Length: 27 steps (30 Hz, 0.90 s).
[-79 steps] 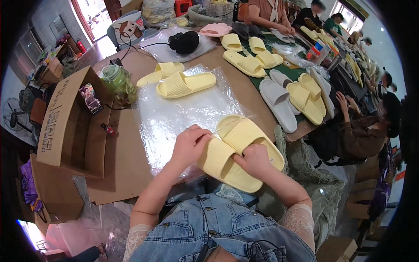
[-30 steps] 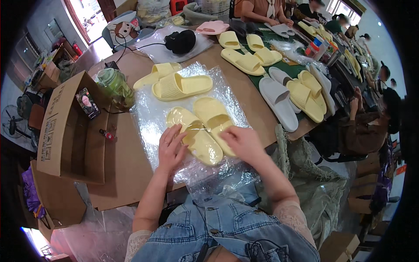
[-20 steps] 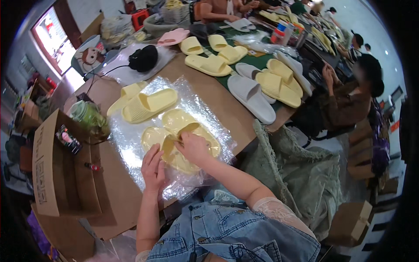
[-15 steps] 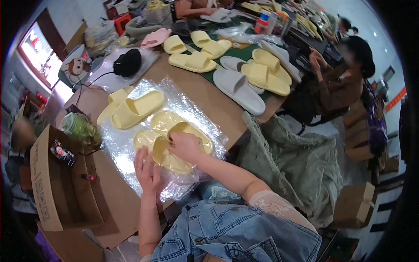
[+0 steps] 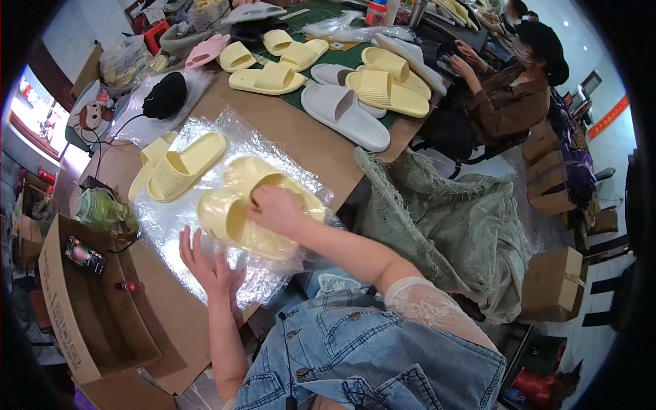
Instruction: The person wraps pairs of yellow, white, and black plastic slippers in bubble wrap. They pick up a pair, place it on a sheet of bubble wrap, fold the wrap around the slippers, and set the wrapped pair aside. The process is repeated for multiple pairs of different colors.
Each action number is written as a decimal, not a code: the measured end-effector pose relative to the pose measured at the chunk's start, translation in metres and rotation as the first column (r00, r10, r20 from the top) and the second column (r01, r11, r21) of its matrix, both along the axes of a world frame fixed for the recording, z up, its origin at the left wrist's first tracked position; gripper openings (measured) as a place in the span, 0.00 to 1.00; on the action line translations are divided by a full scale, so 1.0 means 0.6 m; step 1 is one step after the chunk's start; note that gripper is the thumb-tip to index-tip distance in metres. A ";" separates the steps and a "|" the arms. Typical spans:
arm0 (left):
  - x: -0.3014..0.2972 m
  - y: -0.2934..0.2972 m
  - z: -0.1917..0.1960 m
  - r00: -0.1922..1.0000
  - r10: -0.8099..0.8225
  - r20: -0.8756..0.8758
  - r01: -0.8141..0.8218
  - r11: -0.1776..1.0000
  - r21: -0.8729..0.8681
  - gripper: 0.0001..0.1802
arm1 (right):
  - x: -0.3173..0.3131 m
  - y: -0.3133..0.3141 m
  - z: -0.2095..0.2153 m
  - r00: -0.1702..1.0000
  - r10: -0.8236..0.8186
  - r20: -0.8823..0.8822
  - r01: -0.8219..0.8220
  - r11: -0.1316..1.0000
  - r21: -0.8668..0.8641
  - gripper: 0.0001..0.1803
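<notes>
A pair of yellow slippers [image 5: 239,233] lies in a clear plastic bag on a spread of shiny clear plastic bags [image 5: 179,236]. My right hand [image 5: 277,210] is over the pair with its fingers curled in at the foot openings, gripping the bagged slippers; its fingertips are partly hidden. Just left of the pair and nearer to me, my left hand [image 5: 208,266] is open, fingers spread above the plastic and holding nothing. A second yellow pair [image 5: 186,166], not inside a bag, rests on the plastic at the far left, one slipper overlapping the other.
More yellow slippers [image 5: 270,78] and grey ones [image 5: 346,116] sit across the table. At left stands an open cardboard box [image 5: 65,294]; a black cap [image 5: 164,96] lies beyond. Green sacking [image 5: 444,232] hangs at right, and a co-worker [image 5: 509,96] sits past it.
My left hand has drawn back from the bagged slippers and spread its fingers. My right hand stays on the pair, which has shifted slightly away from the loose pair. The whole view has shifted.
</notes>
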State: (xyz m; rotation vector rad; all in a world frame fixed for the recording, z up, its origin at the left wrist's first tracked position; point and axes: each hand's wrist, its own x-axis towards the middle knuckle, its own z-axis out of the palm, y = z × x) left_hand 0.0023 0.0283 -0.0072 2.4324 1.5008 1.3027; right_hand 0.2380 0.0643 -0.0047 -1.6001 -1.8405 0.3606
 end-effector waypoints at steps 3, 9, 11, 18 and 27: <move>-0.006 0.002 -0.006 0.978 0.009 0.209 0.010 0.996 -0.087 0.33 | 0.093 -0.052 0.040 0.994 -0.035 -0.107 0.036 0.999 0.002 0.18; 0.007 -0.003 -0.009 0.992 0.011 -0.126 -0.044 0.965 -0.260 0.29 | 0.373 -0.229 0.207 0.730 -0.268 -0.629 0.013 0.925 -0.379 0.17; 0.004 -0.003 -0.015 0.985 0.002 -0.172 -0.046 0.966 -0.254 0.25 | 0.465 -0.290 0.222 0.827 -0.533 -0.180 0.355 0.743 -0.568 0.19; 0.007 -0.006 -0.008 0.995 0.018 -0.095 -0.046 0.952 -0.301 0.23 | 0.747 -0.504 -0.047 0.761 -0.033 0.648 0.542 0.582 -0.606 0.18; 0.011 -0.008 -0.004 0.997 0.024 -0.068 -0.042 0.959 -0.279 0.22 | 0.615 -0.294 -0.060 0.594 -0.722 0.356 0.772 0.636 0.002 0.16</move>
